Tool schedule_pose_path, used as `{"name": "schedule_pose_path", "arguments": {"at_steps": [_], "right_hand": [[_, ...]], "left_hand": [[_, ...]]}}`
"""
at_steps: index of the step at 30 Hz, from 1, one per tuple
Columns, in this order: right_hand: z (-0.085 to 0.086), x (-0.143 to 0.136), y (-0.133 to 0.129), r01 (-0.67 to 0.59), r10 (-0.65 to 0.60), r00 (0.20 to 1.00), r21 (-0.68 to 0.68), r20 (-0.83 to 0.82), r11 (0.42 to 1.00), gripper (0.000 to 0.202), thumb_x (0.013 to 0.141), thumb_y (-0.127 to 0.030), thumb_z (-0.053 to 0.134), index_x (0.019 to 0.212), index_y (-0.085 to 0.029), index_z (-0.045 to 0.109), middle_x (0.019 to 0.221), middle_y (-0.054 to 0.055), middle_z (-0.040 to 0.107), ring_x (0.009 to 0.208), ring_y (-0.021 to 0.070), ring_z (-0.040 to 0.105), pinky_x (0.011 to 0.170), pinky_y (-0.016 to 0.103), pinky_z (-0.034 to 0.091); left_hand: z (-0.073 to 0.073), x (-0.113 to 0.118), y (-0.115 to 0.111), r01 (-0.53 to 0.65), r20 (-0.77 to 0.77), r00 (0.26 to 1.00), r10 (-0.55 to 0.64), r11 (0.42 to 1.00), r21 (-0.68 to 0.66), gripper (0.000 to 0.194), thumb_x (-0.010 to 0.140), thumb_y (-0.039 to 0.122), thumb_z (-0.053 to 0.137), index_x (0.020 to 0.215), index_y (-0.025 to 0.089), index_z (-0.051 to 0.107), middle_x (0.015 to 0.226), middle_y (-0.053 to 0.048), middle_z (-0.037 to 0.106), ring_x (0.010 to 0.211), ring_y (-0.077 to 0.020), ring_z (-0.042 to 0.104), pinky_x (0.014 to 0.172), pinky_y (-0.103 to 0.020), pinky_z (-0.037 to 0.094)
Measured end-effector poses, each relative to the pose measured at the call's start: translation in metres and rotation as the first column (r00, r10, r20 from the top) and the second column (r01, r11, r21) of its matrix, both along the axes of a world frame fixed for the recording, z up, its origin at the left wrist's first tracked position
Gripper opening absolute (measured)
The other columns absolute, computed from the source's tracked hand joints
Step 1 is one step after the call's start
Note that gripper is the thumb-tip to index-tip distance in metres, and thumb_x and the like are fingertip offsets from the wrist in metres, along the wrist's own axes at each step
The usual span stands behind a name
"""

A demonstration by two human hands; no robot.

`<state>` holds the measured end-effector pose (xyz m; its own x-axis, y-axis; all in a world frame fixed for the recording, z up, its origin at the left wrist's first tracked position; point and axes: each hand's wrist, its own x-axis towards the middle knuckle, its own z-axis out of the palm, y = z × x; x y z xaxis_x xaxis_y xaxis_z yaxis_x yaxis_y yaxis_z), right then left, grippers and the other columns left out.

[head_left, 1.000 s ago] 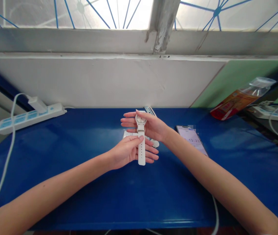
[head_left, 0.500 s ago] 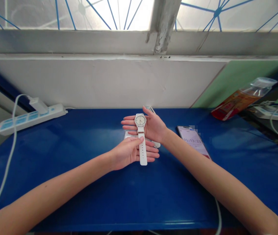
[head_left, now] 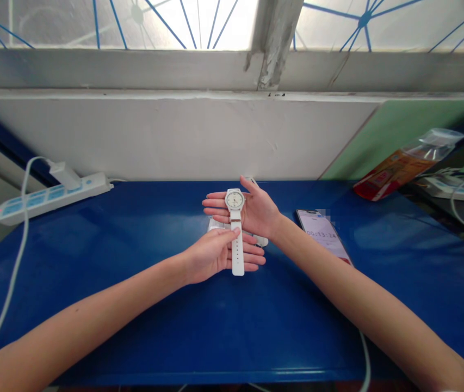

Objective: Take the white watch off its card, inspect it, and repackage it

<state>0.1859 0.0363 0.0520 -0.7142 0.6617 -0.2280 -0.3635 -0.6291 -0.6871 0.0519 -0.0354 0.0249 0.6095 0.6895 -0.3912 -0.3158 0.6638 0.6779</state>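
Observation:
A white wristwatch (head_left: pixel 235 201) with a round pale dial is stretched out lengthwise over both hands, dial at the far end. My left hand (head_left: pixel 211 255) pinches its holed strap (head_left: pixel 237 256) between the thumb on top and the fingers beneath, which point right. Palm up, my right hand (head_left: pixel 258 209) lies flat under the watch case, its fingers stretched to the left and its thumb raised. Behind and below the hands, a white object (head_left: pixel 216 224) and another white piece (head_left: pixel 260 240) show only in part; I cannot make out what they are.
On the blue table (head_left: pixel 166 337), a phone (head_left: pixel 323 234) showing a running timer lies beside my right forearm. A power strip (head_left: pixel 52 198) with a plugged-in charger and white cable (head_left: pixel 17 272) sits at left. A red-labelled bottle (head_left: pixel 398 166) leans at right.
The watch and both hands hold practically the same position. The phone's timer has advanced by one second, and the view has shifted very slightly.

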Motion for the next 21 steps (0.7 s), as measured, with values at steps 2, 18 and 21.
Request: {"name": "schedule_pose_path", "arguments": {"at_steps": [2, 18, 21], "right_hand": [[-0.0004, 0.0001, -0.0002, -0.002, 0.002, 1.0, 0.001, -0.006, 1.0, 0.071, 0.098, -0.054, 0.015, 0.121, -0.001, 0.056, 0.115, 0.022, 0.069, 0.101, 0.0255, 0.069, 0.09, 0.037, 0.052], [0.005, 0.0038, 0.0023, 0.102, -0.102, 0.994, -0.013, 0.031, 0.995, 0.047, 0.099, -0.029, 0.026, 0.112, -0.002, 0.062, 0.09, 0.016, 0.075, 0.084, 0.0196, 0.072, 0.077, 0.029, 0.058], [0.006, 0.0054, 0.003, 0.132, -0.133, 0.988, 0.015, 0.075, 0.991, 0.039, 0.1, -0.028, 0.035, 0.102, -0.007, 0.067, 0.078, 0.009, 0.074, 0.078, 0.0172, 0.072, 0.071, 0.025, 0.058]], "left_hand": [[0.0014, 0.0002, -0.0003, -0.007, -0.031, 0.999, 0.007, 1.0, -0.003, 0.037, 0.103, 0.026, 0.035, 0.096, 0.005, 0.064, 0.089, -0.019, 0.073, 0.077, -0.0234, 0.074, 0.079, -0.04, 0.056], [0.0028, -0.0007, 0.0018, -0.091, -0.014, 0.996, 0.092, 0.994, 0.058, 0.028, 0.098, 0.032, 0.051, 0.091, 0.008, 0.064, 0.081, -0.012, 0.072, 0.075, -0.0217, 0.072, 0.082, -0.041, 0.055], [0.0046, -0.0002, 0.0011, -0.146, -0.022, 0.989, 0.149, 0.984, 0.104, 0.018, 0.096, 0.025, 0.056, 0.096, 0.009, 0.064, 0.079, -0.01, 0.072, 0.072, -0.0192, 0.072, 0.08, -0.035, 0.055]]}}
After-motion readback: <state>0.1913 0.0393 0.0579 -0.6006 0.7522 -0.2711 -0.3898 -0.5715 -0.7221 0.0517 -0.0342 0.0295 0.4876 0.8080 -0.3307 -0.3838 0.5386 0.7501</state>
